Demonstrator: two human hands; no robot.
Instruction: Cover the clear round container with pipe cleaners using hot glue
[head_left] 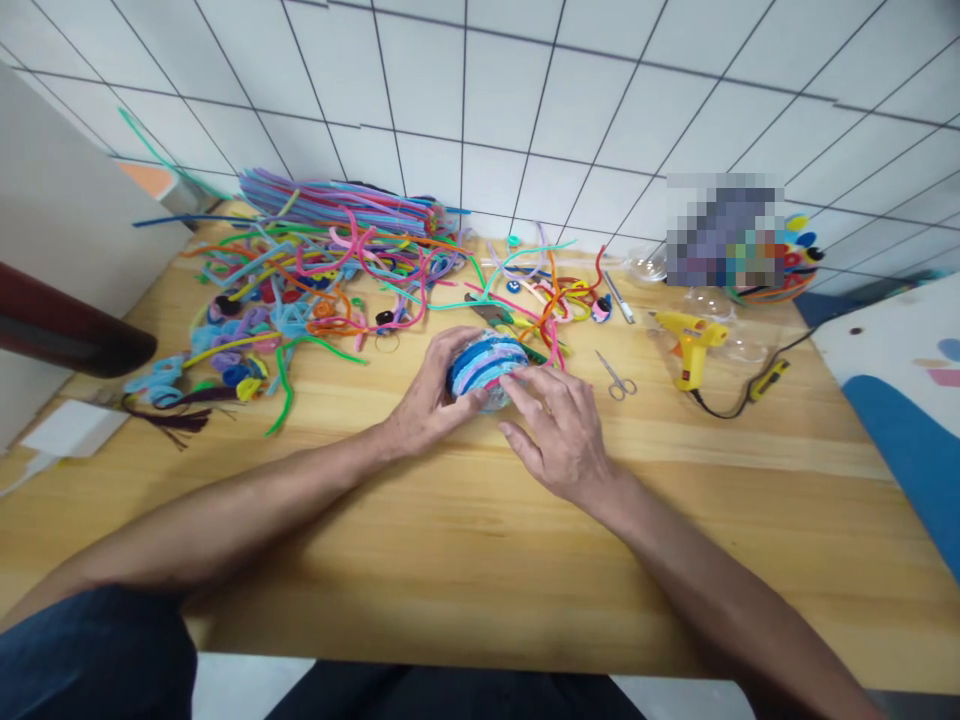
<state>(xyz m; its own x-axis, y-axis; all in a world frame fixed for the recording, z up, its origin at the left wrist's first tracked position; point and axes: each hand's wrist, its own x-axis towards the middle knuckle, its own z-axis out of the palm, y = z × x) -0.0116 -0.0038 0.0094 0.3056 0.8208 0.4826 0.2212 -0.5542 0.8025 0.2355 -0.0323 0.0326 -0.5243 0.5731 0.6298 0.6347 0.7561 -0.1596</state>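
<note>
A round ball, wrapped in bands of blue, light blue, lilac and pink pipe cleaner, is in front of me over the table. Its lower side looks clear and shiny. My left hand is closed around the ball's left side, with the thumb across its lower front. On the right, my right hand touches the ball with its fingertips near a pink strip. The thumb of that hand stands apart below, and the fingers are loosely spread. Behind the ball lies a dark-handled tool, partly covered by pipe cleaners.
A bundle of pipe cleaners lies along the wall, with a tangled heap of them before it. Small scissors, a yellow glue gun with its cord, and a clear plastic ball are on the right. A white adapter sits left.
</note>
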